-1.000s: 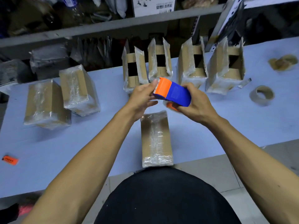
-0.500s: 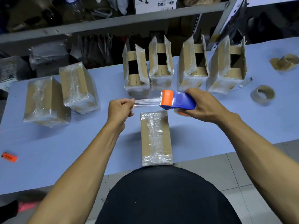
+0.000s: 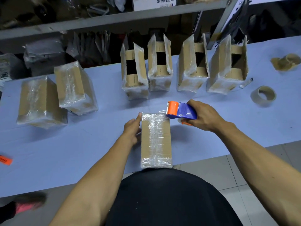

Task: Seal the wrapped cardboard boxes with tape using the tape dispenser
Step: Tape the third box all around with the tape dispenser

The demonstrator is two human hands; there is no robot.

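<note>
A plastic-wrapped cardboard box (image 3: 156, 141) lies lengthwise at the table's near edge in front of me. My right hand (image 3: 204, 117) grips the blue and orange tape dispenser (image 3: 180, 110), whose orange end sits at the box's far right corner. Clear tape runs from it across the box's far end. My left hand (image 3: 132, 129) rests against the box's left side, with a fingertip at the far left corner.
Several open wrapped boxes (image 3: 184, 67) stand in a row at the back of the pale blue table (image 3: 81, 152). Two closed wrapped boxes (image 3: 57, 95) lie at the left. A tape roll (image 3: 263, 95) lies right, an orange label (image 3: 5, 159) left.
My left hand pulled a strip of tape out of the dispenser, then both hands came down. The tape now lies over the box's far end and my left hand is against its side.
</note>
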